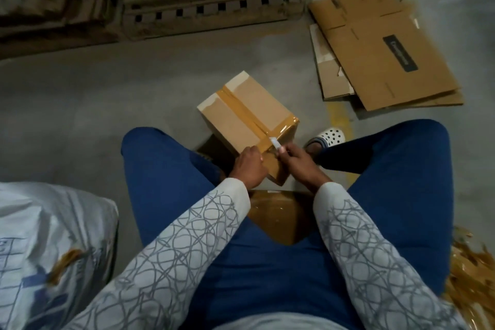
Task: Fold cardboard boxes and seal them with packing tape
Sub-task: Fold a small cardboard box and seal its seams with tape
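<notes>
Box [257,99] sat on the floor between my knees, brown tape [242,111] run along its top and down the near face. My right hand [297,163] was clamped on a small white cutter [276,143] at the top edge. My left hand [249,169] rested bent-fingered at the tape's end; I couldn't tell whether it was pinching or only pressing. The risks I saw: the blade sat close to those left fingers, and a slip could nick them or score the cardboard. The black label [400,53] on the flattened carton [375,21] was too blurred to read.
</notes>
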